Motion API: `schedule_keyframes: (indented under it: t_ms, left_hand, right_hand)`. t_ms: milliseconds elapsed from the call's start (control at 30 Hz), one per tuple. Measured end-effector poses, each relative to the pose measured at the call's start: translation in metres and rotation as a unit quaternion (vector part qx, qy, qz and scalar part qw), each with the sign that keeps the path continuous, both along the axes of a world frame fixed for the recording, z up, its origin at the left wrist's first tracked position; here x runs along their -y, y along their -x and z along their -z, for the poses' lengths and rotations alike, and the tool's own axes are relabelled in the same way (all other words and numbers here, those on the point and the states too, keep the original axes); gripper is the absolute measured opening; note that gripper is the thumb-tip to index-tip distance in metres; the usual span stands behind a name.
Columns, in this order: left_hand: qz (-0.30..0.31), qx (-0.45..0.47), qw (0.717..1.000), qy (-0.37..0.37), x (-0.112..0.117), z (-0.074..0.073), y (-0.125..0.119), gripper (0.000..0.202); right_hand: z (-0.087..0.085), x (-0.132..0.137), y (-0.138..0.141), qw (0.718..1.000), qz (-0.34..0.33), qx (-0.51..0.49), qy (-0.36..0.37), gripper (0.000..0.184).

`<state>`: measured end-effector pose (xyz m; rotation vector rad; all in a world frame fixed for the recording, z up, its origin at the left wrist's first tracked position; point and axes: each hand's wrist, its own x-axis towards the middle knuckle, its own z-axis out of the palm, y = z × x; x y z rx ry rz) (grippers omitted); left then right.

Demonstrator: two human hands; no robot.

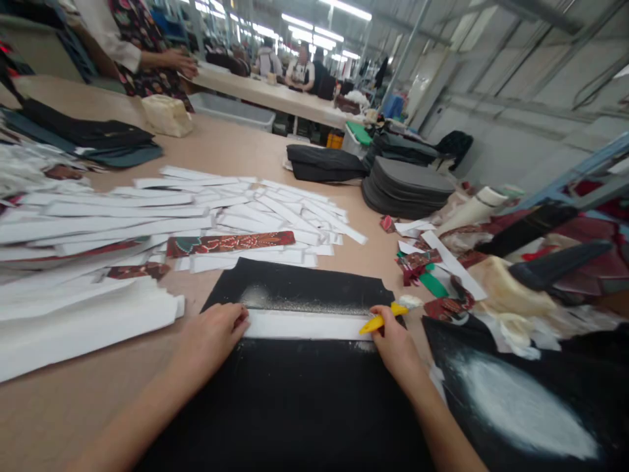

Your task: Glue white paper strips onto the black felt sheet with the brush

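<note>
A white strip (304,326) lies crosswise on a black sheet (295,400) in front of me. My left hand (221,326) is closed, its curled fingers at the strip's left end. At the other end, my right hand (392,334) grips a slim yellow tool (384,318) with pointed ends; its exact kind is unclear. The right fingertips also touch the strip there. Pale specks dust the black sheet just above the strip. A red patterned strip (230,243) rests on the spread of loose white strips (122,211) beyond.
Dark stacked pieces (407,187) stand at the back right, beside a folded black stack (324,162). Scraps and rolls (472,210) crowd the right side. A white-smeared black sheet (525,406) lies at lower right. Across the table stands a person in a patterned apron (147,52).
</note>
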<state>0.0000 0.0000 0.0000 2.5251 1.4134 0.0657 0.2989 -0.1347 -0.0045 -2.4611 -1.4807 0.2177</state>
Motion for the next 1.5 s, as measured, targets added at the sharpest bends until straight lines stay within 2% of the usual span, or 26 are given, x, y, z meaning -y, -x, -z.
schedule_keyframes:
  t_ms: [100, 167, 233, 300, 367, 433, 500, 567, 633, 733, 800, 867, 933, 967, 1000, 1100, 1133, 1233, 1267, 1300, 1367, 1433, 1500]
  left_hand:
    - [0.027, -0.027, 0.999, -0.036, 0.002, -0.002, -0.001, 0.02]
    - [0.037, -0.041, 0.995, -0.08, 0.006, -0.005, -0.003, 0.019]
    - [0.032, -0.046, 0.989, -0.135, 0.012, -0.007, -0.005, 0.022]
    - [0.038, -0.03, 0.982, -0.182, 0.019, -0.006, -0.007, 0.03]
    - [0.082, 0.011, 0.976, -0.201, 0.028, 0.0, -0.01, 0.032]
    - [0.135, 0.055, 0.97, -0.196, 0.036, 0.009, -0.012, 0.03]
    - [0.163, 0.078, 0.963, -0.198, 0.044, 0.02, -0.013, 0.028]
    - [0.171, 0.089, 0.956, -0.222, 0.05, 0.029, -0.013, 0.029]
    - [0.173, 0.097, 0.947, -0.253, 0.053, 0.036, -0.013, 0.031]
    - [0.178, 0.103, 0.938, -0.279, 0.054, 0.041, -0.012, 0.032]
    - [0.183, 0.106, 0.934, -0.288, 0.054, 0.043, -0.012, 0.033]
    - [0.187, 0.105, 0.931, -0.294, 0.054, 0.044, -0.012, 0.034]
    - [0.187, 0.101, 0.931, -0.297, 0.053, 0.044, -0.012, 0.035]
    - [0.187, 0.099, 0.931, -0.299, 0.053, 0.044, -0.013, 0.035]
    - [0.186, 0.096, 0.931, -0.3, 0.053, 0.044, -0.013, 0.035]
    - [0.183, 0.089, 0.932, -0.301, 0.054, 0.044, -0.013, 0.035]
    - [0.18, 0.087, 0.932, -0.301, 0.055, 0.043, -0.013, 0.035]
    - [0.163, 0.083, 0.936, -0.3, 0.058, 0.043, -0.017, 0.034]
    - [0.157, 0.08, 0.938, -0.299, 0.06, 0.042, -0.019, 0.034]
    - [0.152, 0.075, 0.941, -0.295, 0.062, 0.041, -0.022, 0.034]
    - [0.15, 0.06, 0.949, -0.272, 0.069, 0.038, -0.029, 0.036]
    - [0.154, 0.041, 0.959, -0.233, 0.075, 0.034, -0.036, 0.038]
    - [0.157, 0.027, 0.967, -0.201, 0.08, 0.032, -0.042, 0.036]
  right_hand:
    - [0.002, -0.001, 0.003, 0.995, -0.033, 0.089, 0.024, 0.031]
    - [0.002, 0.001, 0.004, 0.981, -0.064, 0.178, 0.043, 0.03]
    - [-0.005, 0.003, 0.006, 0.96, -0.093, 0.259, 0.051, 0.031]
    - [-0.019, 0.005, 0.012, 0.948, -0.134, 0.288, 0.032, 0.037]
    - [-0.037, 0.004, 0.023, 0.951, -0.196, 0.24, -0.005, 0.041]
    - [-0.053, -0.004, 0.04, 0.957, -0.248, 0.142, -0.046, 0.039]
    - [-0.062, -0.017, 0.063, 0.962, -0.255, 0.023, -0.099, 0.033]
    - [-0.06, -0.034, 0.085, 0.959, -0.221, -0.101, -0.147, 0.029]
    - [-0.047, -0.048, 0.097, 0.951, -0.167, -0.194, -0.173, 0.03]
    - [-0.024, -0.052, 0.079, 0.953, -0.086, -0.226, -0.18, 0.031]
    - [-0.017, -0.037, 0.045, 0.966, -0.024, -0.189, -0.174, 0.034]
    - [-0.019, -0.015, 0.011, 0.984, 0.064, -0.092, -0.142, 0.038]
    - [-0.025, 0.008, -0.01, 0.982, 0.15, 0.031, -0.11, 0.043]
    - [-0.027, 0.016, -0.014, 0.978, 0.161, 0.068, -0.115, 0.045]
    - [-0.029, 0.023, -0.014, 0.978, 0.144, 0.077, -0.131, 0.046]
    - [-0.026, 0.033, -0.011, 0.986, 0.027, 0.02, -0.164, 0.047]
    - [-0.026, 0.034, -0.011, 0.987, 0.021, 0.024, -0.156, 0.048]
    - [-0.031, 0.03, -0.015, 0.977, 0.091, 0.126, -0.145, 0.05]
    - [-0.035, 0.026, -0.013, 0.975, 0.089, 0.134, -0.154, 0.049]
    - [-0.04, 0.019, -0.008, 0.978, 0.061, 0.109, -0.166, 0.047]
    - [-0.048, -0.003, 0.013, 0.981, -0.046, -0.012, -0.187, 0.038]
    - [-0.052, -0.032, 0.046, 0.961, -0.154, -0.128, -0.189, 0.029]
    - [-0.052, -0.062, 0.084, 0.937, -0.235, -0.187, -0.18, 0.021]
